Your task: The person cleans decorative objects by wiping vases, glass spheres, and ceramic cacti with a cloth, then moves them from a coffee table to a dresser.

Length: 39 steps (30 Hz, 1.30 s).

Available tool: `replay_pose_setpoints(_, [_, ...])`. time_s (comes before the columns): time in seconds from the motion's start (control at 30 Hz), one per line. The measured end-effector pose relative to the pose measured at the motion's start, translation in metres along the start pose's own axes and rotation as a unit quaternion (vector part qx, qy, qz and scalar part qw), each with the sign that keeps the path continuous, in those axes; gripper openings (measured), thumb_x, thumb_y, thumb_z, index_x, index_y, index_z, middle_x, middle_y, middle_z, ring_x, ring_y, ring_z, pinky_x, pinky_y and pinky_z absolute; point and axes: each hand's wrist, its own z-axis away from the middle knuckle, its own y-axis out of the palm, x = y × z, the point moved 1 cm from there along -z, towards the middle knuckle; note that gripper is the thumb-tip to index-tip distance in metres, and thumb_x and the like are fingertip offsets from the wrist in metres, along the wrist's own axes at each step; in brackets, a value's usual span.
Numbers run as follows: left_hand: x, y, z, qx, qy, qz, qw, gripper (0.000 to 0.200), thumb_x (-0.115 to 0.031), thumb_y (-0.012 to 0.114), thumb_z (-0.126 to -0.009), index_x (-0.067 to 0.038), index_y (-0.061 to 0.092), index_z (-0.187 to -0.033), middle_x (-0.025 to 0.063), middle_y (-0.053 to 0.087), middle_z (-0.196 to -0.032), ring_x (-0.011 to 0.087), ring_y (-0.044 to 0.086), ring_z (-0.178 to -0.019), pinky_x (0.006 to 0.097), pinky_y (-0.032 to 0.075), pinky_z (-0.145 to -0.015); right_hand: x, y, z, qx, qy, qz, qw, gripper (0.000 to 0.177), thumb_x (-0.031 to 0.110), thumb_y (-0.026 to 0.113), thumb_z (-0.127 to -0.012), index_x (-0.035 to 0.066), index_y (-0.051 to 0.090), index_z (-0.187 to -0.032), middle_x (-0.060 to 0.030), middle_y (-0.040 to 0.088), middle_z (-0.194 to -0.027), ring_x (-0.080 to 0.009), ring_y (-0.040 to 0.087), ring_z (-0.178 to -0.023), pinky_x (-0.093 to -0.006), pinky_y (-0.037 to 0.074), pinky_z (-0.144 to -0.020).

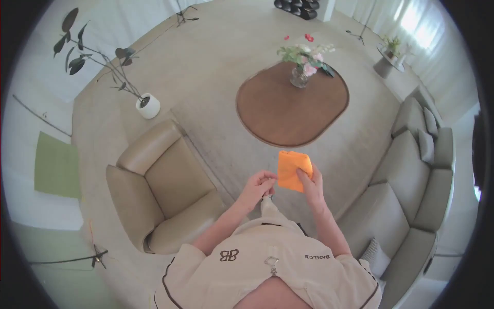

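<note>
A folded orange cloth (290,171) is held up in front of my body, gripped by my right hand (313,186) with the thumb across its near face. Just left of the cloth is my left hand (259,188), its fingers curled with the fingertips close to the cloth's left edge. Whether those fingertips touch the cloth or hold anything is too small to tell. Beyond the cloth stands a brown oval table (278,108), with a glass vase (299,78) of pink, white and red flowers on it.
A beige armchair (177,175) is at the left and a grey-green sofa (396,206) at the right. A potted plant (148,106) stands at the upper left. A small side table (385,66) is at the upper right, and a light rug (226,154) lies below the oval table.
</note>
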Motion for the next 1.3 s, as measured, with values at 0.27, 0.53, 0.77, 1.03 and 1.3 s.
replay_pose_setpoints(0.27, [-0.059, -0.012, -0.102, -0.056, 0.028, 0.091, 0.994, 0.032, -0.018, 0.056, -0.085, -0.012, 0.056, -0.116, 0.0045, 0.058, -0.108, 0.0152, 0.057, -0.102, 0.0299, 0.047, -0.086, 0.029, 0.030, -0.126, 0.016, -0.157, 0.056, 0.986, 0.028, 0.023, 0.049, -0.090, 0.008, 0.055, -0.113, -0.0033, 0.055, -0.102, -0.0155, 0.051, -0.092, -0.0284, 0.039, -0.080])
replay_pose_setpoints(0.53, [-0.084, -0.038, -0.153, -0.015, -0.026, 0.307, 0.951, 0.022, -0.033, 0.050, -0.091, -0.017, 0.060, -0.103, -0.0028, 0.062, -0.096, 0.0104, 0.058, -0.087, 0.0278, 0.046, -0.077, 0.031, 0.077, -0.165, 0.111, -0.298, 0.122, 0.940, 0.046, -0.003, 0.044, -0.077, 0.006, 0.054, -0.121, -0.0095, 0.059, -0.115, -0.0247, 0.055, -0.102, -0.0353, 0.045, -0.087])
replay_pose_setpoints(0.77, [-0.134, -0.087, -0.195, -0.005, -0.014, 0.193, 0.981, 0.028, -0.036, 0.052, -0.092, -0.015, 0.057, -0.110, -0.0015, 0.058, -0.107, 0.0120, 0.056, -0.101, 0.0315, 0.046, -0.083, 0.048, 0.128, -0.234, 0.091, -0.281, 0.150, 0.943, 0.041, 0.000, 0.051, -0.077, 0.005, 0.055, -0.117, -0.0091, 0.061, -0.109, -0.0239, 0.058, -0.096, -0.0335, 0.047, -0.082])
replay_pose_setpoints(1.03, [-0.204, -0.236, -0.241, -0.061, 0.002, 0.015, 0.998, 0.031, -0.028, 0.054, -0.092, -0.010, 0.059, -0.116, 0.0038, 0.057, -0.092, 0.0167, 0.060, -0.101, 0.0282, 0.042, -0.091, 0.099, 0.229, -0.328, 0.050, -0.044, 0.023, 0.998, 0.023, 0.018, 0.055, -0.085, 0.009, 0.060, -0.106, -0.0017, 0.057, -0.101, -0.0141, 0.052, -0.092, -0.0275, 0.040, -0.080])
replay_pose_setpoints(1.3, [-0.257, -0.339, -0.304, -0.073, 0.040, -0.039, 0.996, 0.021, -0.009, 0.054, -0.085, -0.008, 0.064, -0.104, -0.0057, 0.032, -0.058, 0.0161, 0.065, -0.080, 0.0165, 0.036, -0.071, 0.134, 0.309, -0.399, 0.011, -0.009, -0.042, 0.999, 0.018, 0.017, 0.054, -0.084, 0.012, 0.062, -0.099, 0.0040, 0.053, -0.085, -0.0095, 0.045, -0.078, -0.0239, 0.037, -0.070])
